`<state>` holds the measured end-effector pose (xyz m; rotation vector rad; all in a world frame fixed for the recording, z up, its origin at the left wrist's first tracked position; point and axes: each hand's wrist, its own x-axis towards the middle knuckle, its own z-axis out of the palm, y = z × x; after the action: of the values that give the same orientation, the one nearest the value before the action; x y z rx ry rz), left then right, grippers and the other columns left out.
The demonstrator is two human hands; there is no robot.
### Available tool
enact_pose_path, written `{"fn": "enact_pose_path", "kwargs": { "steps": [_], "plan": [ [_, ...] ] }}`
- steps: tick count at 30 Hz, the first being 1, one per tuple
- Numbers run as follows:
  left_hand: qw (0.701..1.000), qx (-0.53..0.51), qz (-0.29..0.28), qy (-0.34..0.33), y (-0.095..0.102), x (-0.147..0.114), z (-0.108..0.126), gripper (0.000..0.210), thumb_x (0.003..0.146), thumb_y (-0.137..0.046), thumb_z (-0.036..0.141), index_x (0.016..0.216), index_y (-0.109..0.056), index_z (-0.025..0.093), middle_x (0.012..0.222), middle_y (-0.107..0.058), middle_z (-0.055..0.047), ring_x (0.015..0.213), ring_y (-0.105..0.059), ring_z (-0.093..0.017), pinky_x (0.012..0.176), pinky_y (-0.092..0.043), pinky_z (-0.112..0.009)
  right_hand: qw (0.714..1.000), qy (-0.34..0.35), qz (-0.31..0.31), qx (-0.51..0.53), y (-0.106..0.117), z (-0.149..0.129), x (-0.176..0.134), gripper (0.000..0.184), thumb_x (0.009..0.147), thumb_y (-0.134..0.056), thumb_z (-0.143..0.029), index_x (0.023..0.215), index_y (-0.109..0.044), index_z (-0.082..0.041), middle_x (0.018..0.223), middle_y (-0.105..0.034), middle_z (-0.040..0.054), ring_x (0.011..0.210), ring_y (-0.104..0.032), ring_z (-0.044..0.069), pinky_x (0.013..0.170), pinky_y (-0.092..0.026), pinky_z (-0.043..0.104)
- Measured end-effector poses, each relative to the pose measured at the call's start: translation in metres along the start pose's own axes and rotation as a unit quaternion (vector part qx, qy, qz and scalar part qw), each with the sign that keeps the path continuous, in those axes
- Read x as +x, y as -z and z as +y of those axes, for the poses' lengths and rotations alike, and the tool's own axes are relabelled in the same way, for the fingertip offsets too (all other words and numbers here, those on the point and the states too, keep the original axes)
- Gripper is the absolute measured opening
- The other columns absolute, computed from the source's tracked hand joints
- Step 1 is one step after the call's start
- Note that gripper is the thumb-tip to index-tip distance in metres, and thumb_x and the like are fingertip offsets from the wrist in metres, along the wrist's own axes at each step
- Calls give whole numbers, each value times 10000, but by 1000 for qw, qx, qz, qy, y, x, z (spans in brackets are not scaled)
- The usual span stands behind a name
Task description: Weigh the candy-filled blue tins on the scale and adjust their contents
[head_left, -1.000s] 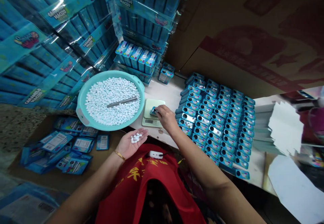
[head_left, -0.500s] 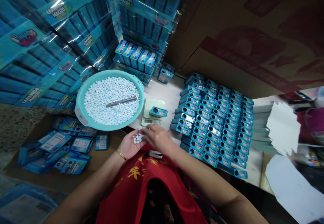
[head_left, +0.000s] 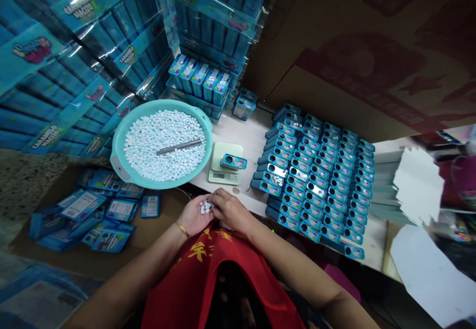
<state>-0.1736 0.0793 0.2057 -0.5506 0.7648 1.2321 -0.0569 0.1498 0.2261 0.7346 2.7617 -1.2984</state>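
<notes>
My left hand (head_left: 195, 217) is turned palm up and cupped around a small heap of white candies (head_left: 206, 207). My right hand (head_left: 228, 210) bends over that palm from the right, its fingers curled and pressed together at the candies. Its fingertips are partly hidden. Beyond my hands, a pale green scale (head_left: 219, 176) carries a blue tin (head_left: 234, 161) with a dark round opening in its top. To the left stands a turquoise basin (head_left: 148, 183) full of white candies, with a grey metal bar (head_left: 178, 147) lying on them.
Rows of blue tins (head_left: 316, 190) fill the table's right side, some with candies on top. Wrapped display packs (head_left: 122, 46) are stacked at the back left. A cardboard box (head_left: 353, 56) rises behind; flat blue packages (head_left: 82, 207) lie in a carton at left.
My right hand has come down slightly, and its fingers are more curled over the candies. Fewer candies show in my left palm. The tin on the scale stays put.
</notes>
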Motion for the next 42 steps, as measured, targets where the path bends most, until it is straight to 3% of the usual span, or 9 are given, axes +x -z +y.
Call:
{"fn": "enact_pose_path", "kwargs": {
  "steps": [4, 9, 13, 21, 27, 31, 34, 39, 42],
  "plan": [
    [1000, -7, -23, -4, -3, 2, 3, 175, 791, -431, 98, 725, -591, 68, 636, -619, -59, 588, -589, -114, 583, -498, -235, 999, 19, 37, 20, 11, 4, -2, 254, 771, -501, -121, 1009, -531, -205, 939, -512, 34, 856, -502, 134, 747, -419, 249],
    [999, 19, -45, 11, -5, -1, 7, 245, 785, -455, 149, 940, -603, 30, 937, -646, -154, 947, -587, -228, 862, -453, -357, 988, 1, 157, 8, 44, 24, 13, 224, 778, -475, -133, 986, -541, -184, 926, -520, 47, 786, -517, 128, 723, -438, 246],
    [999, 30, -38, 9, -5, -5, 8, 274, 781, -459, 161, 981, -596, 32, 1037, -616, -176, 1046, -537, -251, 910, -418, -364, 976, -35, 200, -84, 60, 46, 37, 237, 786, -463, -144, 999, -559, -186, 950, -528, 57, 747, -528, 131, 692, -443, 244],
    [998, 41, -43, -25, -7, -4, 7, 225, 760, -496, 79, 956, -606, 79, 994, -635, -129, 962, -584, -204, 872, -445, -321, 974, -19, 199, -107, 54, 48, 41, 265, 861, -395, -181, 1083, -540, -189, 1013, -566, 70, 913, -538, 156, 788, -447, 269],
    [999, -20, -18, -48, -4, 2, 2, 198, 837, -440, 178, 848, -615, 86, 737, -647, -59, 605, -592, -79, 587, -482, -173, 983, 37, 88, -160, 7, -3, 8, 354, 853, -441, -277, 1179, -478, -146, 1076, -542, 106, 966, -485, 212, 826, -440, 341],
    [1000, -5, -7, -15, 1, -4, -2, 366, 857, -393, 337, 1023, -579, 70, 892, -646, -128, 753, -616, -155, 658, -495, -253, 976, 82, 37, -201, -15, -11, -3, 329, 848, -420, -168, 1165, -482, -109, 1071, -528, 120, 951, -468, 213, 837, -429, 343],
    [1000, 5, -3, 6, 4, -8, -5, 379, 860, -376, 330, 1048, -565, 59, 937, -635, -153, 845, -608, -193, 743, -484, -310, 976, 120, -4, -184, -17, -4, -7, 258, 844, -413, -133, 1069, -539, -116, 1034, -538, 106, 935, -474, 196, 842, -427, 330],
    [1000, -2, -5, -2, 6, -7, -7, 229, 846, -412, 198, 803, -603, 80, 684, -624, -64, 621, -593, -114, 678, -494, -256, 991, 50, 3, -123, -15, -2, -7, 238, 853, -413, -153, 1059, -531, -143, 1015, -530, 95, 928, -490, 163, 764, -448, 277],
    [1000, 1, 11, -4, 5, -4, -5, 214, 833, -413, 134, 714, -584, 86, 624, -603, -46, 563, -573, -97, 596, -491, -222, 993, 57, -1, -103, -12, -6, -3, 199, 836, -442, -147, 1001, -552, -151, 979, -541, 85, 925, -494, 162, 769, -442, 278]
  ]
}}
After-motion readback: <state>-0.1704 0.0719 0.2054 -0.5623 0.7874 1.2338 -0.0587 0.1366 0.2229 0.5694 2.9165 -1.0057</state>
